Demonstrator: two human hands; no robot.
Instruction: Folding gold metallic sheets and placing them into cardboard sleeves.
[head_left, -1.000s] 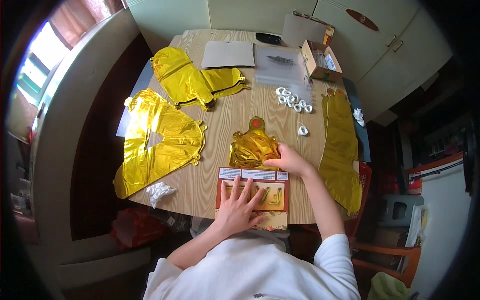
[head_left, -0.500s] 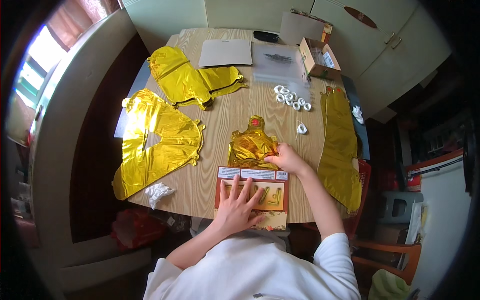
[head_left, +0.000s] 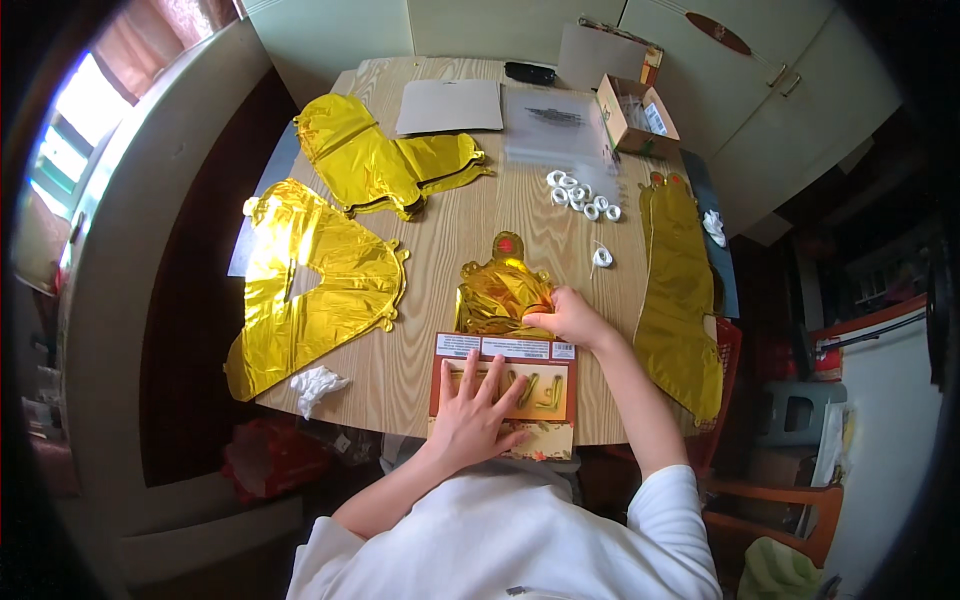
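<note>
My left hand (head_left: 472, 408) lies flat with fingers spread on a red and cream printed card (head_left: 548, 392) at the table's near edge. Just beyond the card is a folded gold foil balloon (head_left: 492, 290) with a rounded tab and a red spot at its far end. At its right near corner, my right hand (head_left: 570, 318) pinches the foil between thumb and fingers. Where the balloon's near edge meets the card, I cannot tell whether it goes under or into it.
Flat gold balloons lie at the left (head_left: 330, 290), far left (head_left: 380, 155) and right (head_left: 680, 290). White ribbon rolls (head_left: 584, 196), clear bags (head_left: 555, 125), a grey card stack (head_left: 450, 106) and an open carton (head_left: 640, 125) sit farther back. Crumpled tissue (head_left: 318, 388) rests near the left edge.
My right hand has shifted very slightly left, and the balloon's creases and far tab have changed shape a little. My left hand stays on the card.
</note>
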